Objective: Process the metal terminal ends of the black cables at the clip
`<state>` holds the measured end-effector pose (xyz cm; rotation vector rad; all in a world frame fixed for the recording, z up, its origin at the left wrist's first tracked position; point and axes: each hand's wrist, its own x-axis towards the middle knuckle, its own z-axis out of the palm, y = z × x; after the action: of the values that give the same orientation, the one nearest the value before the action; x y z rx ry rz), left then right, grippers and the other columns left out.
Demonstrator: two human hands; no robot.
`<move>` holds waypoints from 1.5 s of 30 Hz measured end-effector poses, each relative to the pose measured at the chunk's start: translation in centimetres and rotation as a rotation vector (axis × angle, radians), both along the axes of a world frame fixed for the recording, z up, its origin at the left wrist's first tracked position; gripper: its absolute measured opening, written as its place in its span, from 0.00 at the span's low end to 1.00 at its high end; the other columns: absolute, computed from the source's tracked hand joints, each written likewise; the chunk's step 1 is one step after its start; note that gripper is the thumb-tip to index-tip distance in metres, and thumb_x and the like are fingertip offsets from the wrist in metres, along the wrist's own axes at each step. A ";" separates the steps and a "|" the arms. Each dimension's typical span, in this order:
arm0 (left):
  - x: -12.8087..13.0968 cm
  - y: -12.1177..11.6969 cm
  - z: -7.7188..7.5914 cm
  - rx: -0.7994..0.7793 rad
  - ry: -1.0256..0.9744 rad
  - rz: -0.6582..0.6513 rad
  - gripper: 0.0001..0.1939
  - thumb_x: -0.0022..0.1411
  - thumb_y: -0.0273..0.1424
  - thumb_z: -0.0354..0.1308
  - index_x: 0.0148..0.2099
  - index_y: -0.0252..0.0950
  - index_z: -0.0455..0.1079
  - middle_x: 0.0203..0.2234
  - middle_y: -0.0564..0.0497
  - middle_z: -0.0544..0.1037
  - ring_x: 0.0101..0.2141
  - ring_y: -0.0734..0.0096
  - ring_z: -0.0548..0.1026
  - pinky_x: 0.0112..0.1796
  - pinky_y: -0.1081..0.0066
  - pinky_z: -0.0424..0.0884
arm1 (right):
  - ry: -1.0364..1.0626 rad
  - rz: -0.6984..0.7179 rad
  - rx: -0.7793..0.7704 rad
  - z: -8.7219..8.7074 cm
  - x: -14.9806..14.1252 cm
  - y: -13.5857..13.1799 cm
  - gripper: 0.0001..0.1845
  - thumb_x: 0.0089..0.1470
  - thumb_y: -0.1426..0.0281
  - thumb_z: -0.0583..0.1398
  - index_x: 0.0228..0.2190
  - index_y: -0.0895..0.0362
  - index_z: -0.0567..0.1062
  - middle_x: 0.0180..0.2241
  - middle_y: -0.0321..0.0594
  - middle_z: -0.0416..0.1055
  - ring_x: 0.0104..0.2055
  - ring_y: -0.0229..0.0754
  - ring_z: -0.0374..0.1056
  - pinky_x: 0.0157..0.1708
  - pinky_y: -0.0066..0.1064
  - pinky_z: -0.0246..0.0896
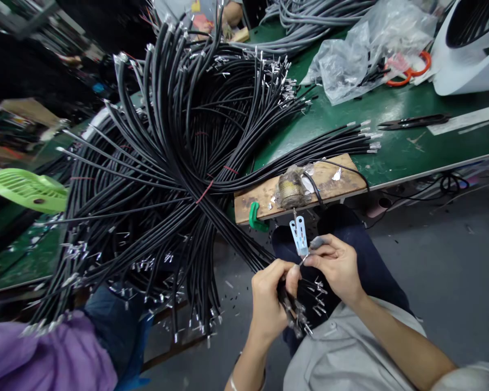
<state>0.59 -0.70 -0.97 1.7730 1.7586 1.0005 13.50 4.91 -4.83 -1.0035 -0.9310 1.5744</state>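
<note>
A bundle of black cables (244, 241) runs down from the big pile into my left hand (272, 296), whose fingers are wrapped round it near the silvery ends. Between that thumb and forefinger, one cable's thin end sticks out. My right hand (336, 266) pinches at this wire end, with a grey covering on one fingertip. Just above the fingertips hangs a light blue clothes peg (299, 234), fixed to a thin rod from a taped cylinder (291, 187) on the wooden board (342, 174). Loose cable ends (320, 296) fan out below my hands.
Tied coils of black cable (175, 125) cover much of the green table (395, 108). Snips (415, 121), orange-handled scissors (409, 70), a plastic bag (346, 60) and a white fan-like housing (472, 49) lie to the right. A green clamp (257, 217) grips the board. A purple-sleeved person (52, 353) sits left.
</note>
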 end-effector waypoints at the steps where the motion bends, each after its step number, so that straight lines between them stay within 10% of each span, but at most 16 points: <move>1: 0.1 -0.1 -0.1 0.011 0.004 0.029 0.10 0.63 0.25 0.53 0.28 0.34 0.68 0.19 0.55 0.69 0.20 0.78 0.66 0.24 0.77 0.59 | -0.066 -0.079 0.075 -0.2 -0.2 -0.4 0.14 0.38 0.72 0.71 0.27 0.56 0.72 0.21 0.35 0.76 0.24 0.42 0.75 0.26 0.28 0.72; 7: 0.8 -0.1 -0.4 0.066 0.006 0.128 0.09 0.62 0.25 0.55 0.28 0.34 0.68 0.18 0.56 0.68 0.19 0.79 0.65 0.23 0.77 0.58 | -0.293 -0.220 0.670 -1.1 0.1 -2.2 0.15 0.45 0.83 0.64 0.34 0.54 0.73 0.28 0.36 0.72 0.28 0.38 0.69 0.30 0.30 0.68; 12: 0.6 0.2 -0.2 0.066 -0.030 0.086 0.07 0.61 0.26 0.56 0.29 0.33 0.71 0.19 0.55 0.69 0.20 0.78 0.66 0.23 0.77 0.59 | -0.223 0.027 0.409 -0.1 1.1 -1.2 0.14 0.52 0.74 0.62 0.42 0.55 0.71 0.31 0.39 0.68 0.31 0.40 0.64 0.31 0.32 0.64; 14: 0.4 0.3 0.2 0.028 -0.051 0.035 0.08 0.62 0.26 0.56 0.29 0.33 0.71 0.19 0.54 0.70 0.20 0.78 0.67 0.24 0.76 0.59 | -0.288 0.113 0.463 0.4 1.4 -0.7 0.03 0.56 0.73 0.59 0.34 0.57 0.74 0.30 0.40 0.68 0.32 0.40 0.63 0.33 0.33 0.61; 17: -0.3 0.6 0.8 -0.064 -0.122 -0.094 0.13 0.65 0.28 0.53 0.27 0.33 0.70 0.19 0.53 0.70 0.21 0.77 0.68 0.24 0.75 0.59 | -0.195 0.233 0.528 0.4 1.5 -0.1 0.14 0.58 0.69 0.58 0.22 0.58 0.74 0.24 0.40 0.67 0.29 0.40 0.61 0.31 0.32 0.57; 21: -0.9 1.4 1.2 -0.012 -0.291 -0.276 0.16 0.64 0.37 0.55 0.27 0.34 0.71 0.20 0.52 0.71 0.22 0.74 0.68 0.25 0.74 0.61 | 0.348 0.501 0.123 -0.4 1.1 0.0 0.22 0.51 0.53 0.62 0.19 0.58 0.73 0.18 0.36 0.63 0.22 0.36 0.58 0.22 0.29 0.53; 25: -0.5 1.9 0.7 0.065 -0.348 -0.243 0.15 0.62 0.39 0.58 0.28 0.34 0.70 0.21 0.52 0.70 0.23 0.74 0.68 0.27 0.74 0.62 | 0.474 0.682 -0.235 -0.6 1.0 0.5 0.18 0.44 0.60 0.64 0.15 0.61 0.73 0.13 0.35 0.63 0.14 0.32 0.53 0.14 0.25 0.45; 35: -0.6 1.0 -0.3 0.162 -0.419 -0.104 0.08 0.55 0.31 0.65 0.29 0.35 0.71 0.22 0.53 0.72 0.24 0.74 0.68 0.27 0.73 0.63 | 0.128 0.465 0.019 1.1 0.2 5.9 0.21 0.49 0.55 0.63 0.20 0.61 0.75 0.19 0.36 0.67 0.22 0.33 0.58 0.23 0.26 0.51; 45: -0.1 2.1 0.2 0.109 -0.356 0.034 0.08 0.56 0.29 0.64 0.27 0.34 0.71 0.21 0.54 0.69 0.24 0.74 0.67 0.26 0.74 0.61 | 0.464 0.425 -0.238 1.1 -1.9 4.9 0.22 0.42 0.54 0.68 0.19 0.61 0.76 0.19 0.35 0.67 0.20 0.32 0.59 0.20 0.24 0.55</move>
<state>0.53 1.40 -0.72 1.5146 1.5401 1.3546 11.62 9.83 -3.70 -0.5674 -0.6638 2.1981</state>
